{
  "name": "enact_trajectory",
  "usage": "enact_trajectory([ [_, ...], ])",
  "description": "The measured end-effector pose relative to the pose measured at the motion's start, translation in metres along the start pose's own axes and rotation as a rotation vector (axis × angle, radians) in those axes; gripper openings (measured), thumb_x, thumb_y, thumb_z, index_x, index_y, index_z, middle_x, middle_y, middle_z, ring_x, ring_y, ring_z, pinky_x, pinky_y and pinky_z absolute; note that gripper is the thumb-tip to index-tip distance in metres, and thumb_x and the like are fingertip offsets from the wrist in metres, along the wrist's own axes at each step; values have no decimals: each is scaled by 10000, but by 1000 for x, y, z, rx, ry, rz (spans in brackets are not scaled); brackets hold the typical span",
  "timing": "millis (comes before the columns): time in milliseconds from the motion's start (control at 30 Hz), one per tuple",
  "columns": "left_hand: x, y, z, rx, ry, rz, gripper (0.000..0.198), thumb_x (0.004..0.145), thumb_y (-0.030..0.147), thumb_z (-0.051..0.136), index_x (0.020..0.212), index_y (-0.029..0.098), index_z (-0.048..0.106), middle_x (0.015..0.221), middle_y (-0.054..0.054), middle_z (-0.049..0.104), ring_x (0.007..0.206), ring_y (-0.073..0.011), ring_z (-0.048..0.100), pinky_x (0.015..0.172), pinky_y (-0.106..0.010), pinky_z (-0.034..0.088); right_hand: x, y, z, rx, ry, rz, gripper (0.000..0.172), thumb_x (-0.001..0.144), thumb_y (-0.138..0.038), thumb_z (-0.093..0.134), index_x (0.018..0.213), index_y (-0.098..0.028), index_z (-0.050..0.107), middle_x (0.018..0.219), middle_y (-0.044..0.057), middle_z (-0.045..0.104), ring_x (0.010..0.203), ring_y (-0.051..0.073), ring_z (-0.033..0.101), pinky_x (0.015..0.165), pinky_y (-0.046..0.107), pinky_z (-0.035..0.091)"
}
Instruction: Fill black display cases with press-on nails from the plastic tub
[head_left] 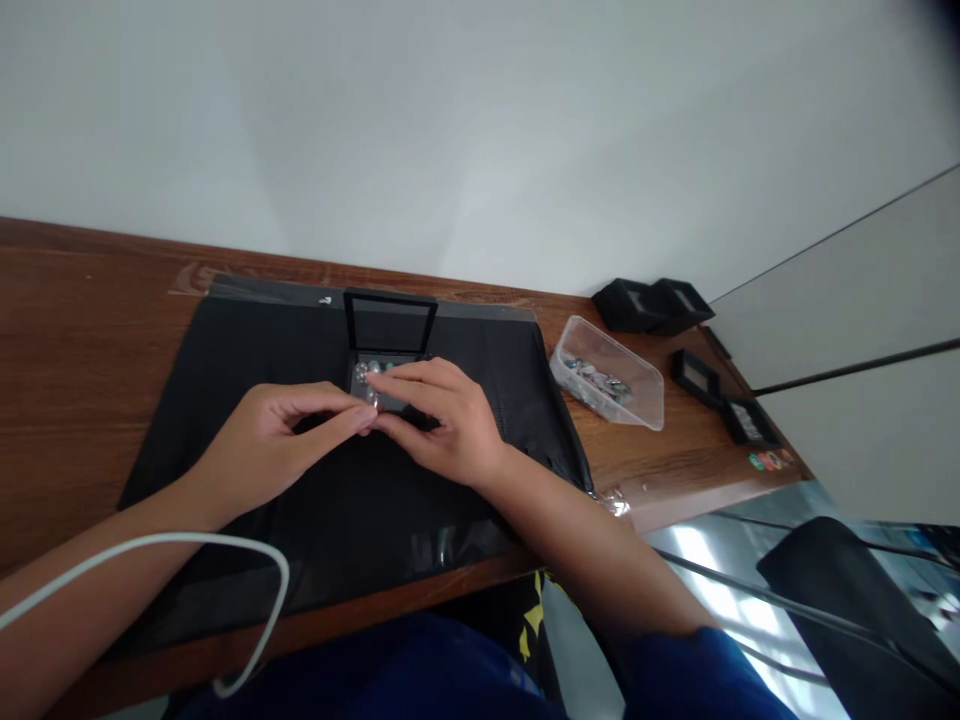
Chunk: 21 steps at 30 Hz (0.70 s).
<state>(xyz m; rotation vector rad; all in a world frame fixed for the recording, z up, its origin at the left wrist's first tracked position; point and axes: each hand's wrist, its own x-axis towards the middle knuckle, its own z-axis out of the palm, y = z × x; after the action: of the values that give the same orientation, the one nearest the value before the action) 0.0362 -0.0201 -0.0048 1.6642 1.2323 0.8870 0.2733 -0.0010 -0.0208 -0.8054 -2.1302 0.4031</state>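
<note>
My left hand (281, 430) and my right hand (442, 420) meet over a black mat (247, 340) on a wooden table (75, 330). Their fingertips pinch together just in front of a small open black case (390, 345) with its lid standing up. The case holds a few small shiny round pieces (367, 370). Both hands have fingers pressed together on something tiny that I cannot make out.
A clear plastic tub (607, 375) with small items stands to the right of the mat. Several small black boxes (652, 305) lie further right near the table's edge. A white cable (225, 545) loops across my left forearm. A white wall rises behind the table.
</note>
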Motion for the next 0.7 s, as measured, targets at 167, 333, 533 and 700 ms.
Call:
enact_trajectory([
  [167,0,2,-4,-56,44,-68,369,873,644,832,985,309,937,845,-40,874,815,-272,815,824,-406,689,3,5,-13,76,13,89,296,1094,-368,811,1365,-263,870,1239,97,860,1033,211,802,916,351,682],
  [333,3,2,-9,43,178,-100,427,886,673,783,1063,308,918,792,-39,772,721,-243,677,678,-378,579,6,24,-26,19,56,306,319,1008,-255,896,1327,-246,892,985,32,792,859,173,705,786,310,582],
  [533,8,-25,-13,475,162,75,534,946,658,701,1341,340,869,1087,-92,827,1077,-366,695,916,-464,577,15,30,-18,8,-189,546,331,974,-248,928,1305,-257,912,826,-34,731,726,117,602,720,270,444],
  [700,16,-30,-12,515,134,71,565,979,691,648,1344,330,883,1012,-96,803,997,-361,673,929,-473,545,25,24,-16,25,-266,668,343,979,-326,926,1316,-259,912,663,-75,643,621,105,534,622,259,343],
])
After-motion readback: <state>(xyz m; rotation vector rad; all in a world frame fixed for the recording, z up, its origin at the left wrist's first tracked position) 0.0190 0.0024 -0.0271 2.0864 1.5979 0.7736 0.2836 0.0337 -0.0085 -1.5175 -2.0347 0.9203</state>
